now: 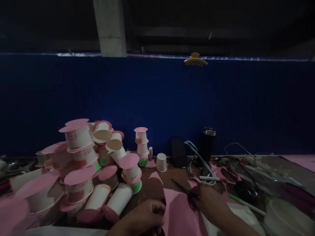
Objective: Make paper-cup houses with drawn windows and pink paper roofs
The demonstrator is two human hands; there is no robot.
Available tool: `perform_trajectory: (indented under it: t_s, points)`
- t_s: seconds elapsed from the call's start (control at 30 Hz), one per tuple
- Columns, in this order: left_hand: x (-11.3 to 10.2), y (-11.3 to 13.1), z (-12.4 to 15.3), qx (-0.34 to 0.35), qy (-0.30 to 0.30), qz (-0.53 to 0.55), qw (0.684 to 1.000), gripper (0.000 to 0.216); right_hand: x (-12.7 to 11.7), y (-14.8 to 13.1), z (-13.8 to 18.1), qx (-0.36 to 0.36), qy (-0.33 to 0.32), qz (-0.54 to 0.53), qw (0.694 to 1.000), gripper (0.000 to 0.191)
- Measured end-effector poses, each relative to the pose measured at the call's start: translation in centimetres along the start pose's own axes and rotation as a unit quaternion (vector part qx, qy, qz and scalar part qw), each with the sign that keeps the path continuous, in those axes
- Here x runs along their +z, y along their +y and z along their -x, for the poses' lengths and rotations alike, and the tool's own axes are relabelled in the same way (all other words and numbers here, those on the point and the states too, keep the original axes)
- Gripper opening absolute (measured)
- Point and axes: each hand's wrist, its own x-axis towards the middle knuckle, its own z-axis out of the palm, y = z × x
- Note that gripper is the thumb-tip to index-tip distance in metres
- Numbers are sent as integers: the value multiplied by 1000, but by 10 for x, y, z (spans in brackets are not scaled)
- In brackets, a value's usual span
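Behind it all you've a big blue partition (157, 98), then the brown tabletop (150, 192) in front. On your L, a jumbled pile of paper cups w/ pink discs (78, 137), some stacked, some tipped on their sides, a few w/ red windows & green bands. Centre, nr you, is the pink sheet (177, 209), lying btwn your hands. Your R grip (205, 198) is clenched on the dark scissors' handles, over the sheet's R side; your L grip (147, 213) is by its L edge, fingers curled, can't tell if it's holding anything. Pale tub (285, 216) sits lower R. Black flask (207, 146) stands upright at the back, R of centre, nr the partition. Scissors (180, 187) point away & slightly L, blades past the sheet's far edge. One plain white cup (161, 163) is upside down beyond the sheet, apart from the pile. Yellow claw clip (195, 60) is on the partition's top edge. Smallest: white marker (209, 178), just beyond your R grip.
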Motion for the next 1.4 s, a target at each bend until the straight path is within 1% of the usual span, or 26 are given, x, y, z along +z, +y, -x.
perform_trajectory:
  t_s: [0.1,0.17,0.23,0.3,0.37,0.47,0.6,0.7,0.87,0.93,1.07,1.17,1.27,1.33,1.4]
  points:
    - [-2,-2,-3,-20,2,-17,1000,23,-9,-1,-12,-9,-30,54,998,18]
    - [-4,-2,-4,-31,9,-28,999,26,-16,1,-26,-20,-46,74,996,18]
    - [-4,0,-4,-38,14,-34,999,28,-20,3,-43,-46,-39,89,994,19]
    - [-4,1,-4,-31,10,-38,999,27,-19,4,-60,-78,-10,100,992,26]
    - [-5,1,-5,-20,1,-37,999,26,-14,4,-75,-103,0,110,989,28]
    - [-6,-2,-7,-9,4,-46,999,27,-6,3,-89,-115,4,127,985,28]
    - [-10,-8,-11,15,10,-83,996,20,-3,3,-97,-124,8,135,983,26]
    - [-12,-7,-12,15,9,-95,995,15,-5,4,-99,-123,15,134,983,25]
    - [-11,-2,-10,12,-10,-80,997,26,-6,9,-103,-104,26,132,985,26]
    - [-10,-2,-10,13,-3,-78,997,26,-7,11,-105,-97,29,132,986,27]
    - [-9,-3,-10,9,6,-71,997,28,-11,12,-101,-85,37,133,987,27]
    - [-8,-1,-9,-10,-4,-58,998,29,-18,8,-88,-69,39,136,988,25]
    - [-6,2,-7,-41,16,-55,998,31,-24,-1,-61,-50,18,141,989,22]
    - [-5,4,-5,-48,28,-69,996,32,-25,-9,-38,-50,-2,141,989,19]
    - [-4,5,-4,-44,25,-75,996,32,-23,-18,-17,-50,-16,148,988,19]
